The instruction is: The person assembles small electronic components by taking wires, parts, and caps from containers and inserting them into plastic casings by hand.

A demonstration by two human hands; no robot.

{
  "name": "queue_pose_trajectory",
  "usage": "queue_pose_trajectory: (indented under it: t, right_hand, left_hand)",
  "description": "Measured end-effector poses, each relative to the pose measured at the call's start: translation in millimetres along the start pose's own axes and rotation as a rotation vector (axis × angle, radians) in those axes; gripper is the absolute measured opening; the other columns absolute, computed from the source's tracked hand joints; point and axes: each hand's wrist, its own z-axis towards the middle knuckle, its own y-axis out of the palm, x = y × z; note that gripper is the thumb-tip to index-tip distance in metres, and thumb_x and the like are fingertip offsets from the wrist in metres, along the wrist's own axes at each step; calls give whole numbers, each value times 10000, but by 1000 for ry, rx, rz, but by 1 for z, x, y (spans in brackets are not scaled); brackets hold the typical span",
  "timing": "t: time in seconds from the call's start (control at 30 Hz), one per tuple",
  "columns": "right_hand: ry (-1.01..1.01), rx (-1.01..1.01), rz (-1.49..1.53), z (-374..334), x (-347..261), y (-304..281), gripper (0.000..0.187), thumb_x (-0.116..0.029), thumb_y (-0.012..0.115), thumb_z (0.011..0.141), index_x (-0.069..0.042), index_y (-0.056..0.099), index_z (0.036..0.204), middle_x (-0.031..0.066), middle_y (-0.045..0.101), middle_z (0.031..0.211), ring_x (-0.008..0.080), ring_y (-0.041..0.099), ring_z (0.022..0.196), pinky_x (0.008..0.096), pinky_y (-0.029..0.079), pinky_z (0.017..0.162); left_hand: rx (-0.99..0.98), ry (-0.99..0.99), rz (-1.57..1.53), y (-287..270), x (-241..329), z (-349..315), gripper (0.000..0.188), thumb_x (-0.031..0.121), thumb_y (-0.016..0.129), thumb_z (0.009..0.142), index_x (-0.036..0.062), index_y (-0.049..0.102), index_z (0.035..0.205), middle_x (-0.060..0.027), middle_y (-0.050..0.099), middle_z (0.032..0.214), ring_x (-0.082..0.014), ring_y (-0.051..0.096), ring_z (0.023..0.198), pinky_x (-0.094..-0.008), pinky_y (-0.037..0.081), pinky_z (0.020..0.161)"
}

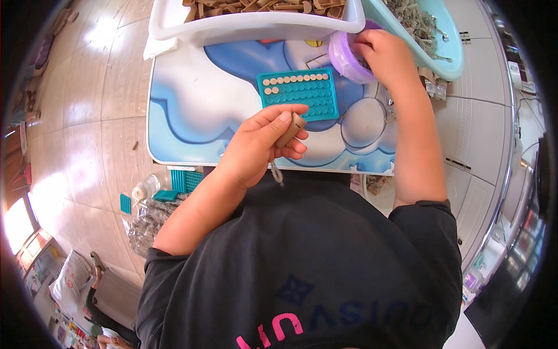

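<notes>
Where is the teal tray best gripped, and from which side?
Probably the teal tray's right rim, lower part, coming from the right: that straight edge is exposed, whereas the left hand hides the lower-left corner and the purple tub crowds the upper right. Keep it level; pale discs sit inside.

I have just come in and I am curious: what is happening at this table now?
A person's left hand holds a small brown piece near the front of the table. The right hand reaches into a purple container; what its fingers touch inside is hidden. Between them lies a teal tray: its far row is filled with pale discs, and two more start the next row. Behind stands a white bin of brown pieces.
</notes>
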Motion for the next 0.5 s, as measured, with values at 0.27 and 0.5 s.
queue_pose_trajectory:
  t: [0.27, 0.5]
  right_hand:
    - [117, -262, -137, 15, -3, 9, 228, -137, 595, 795, -53, 636, 1003, 161, 647, 966, 344, 605, 899, 395, 472, 795]
    - [122, -257, -170, 20, 3, 20, 251, -127, 584, 804, -52, 613, 1041, 156, 650, 964, 346, 602, 908, 399, 468, 806]
  left_hand:
    - [67, 29, 14, -5, -4, 0, 327, 209, 511, 938, 18, 518, 1203, -70, 604, 953, -137, 597, 802, -265, 505, 737]
    - [43, 53, -15, -2, -8, 4, 287, 200, 565, 912, 11, 551, 1128, -53, 612, 962, -141, 597, 848, -279, 501, 790]
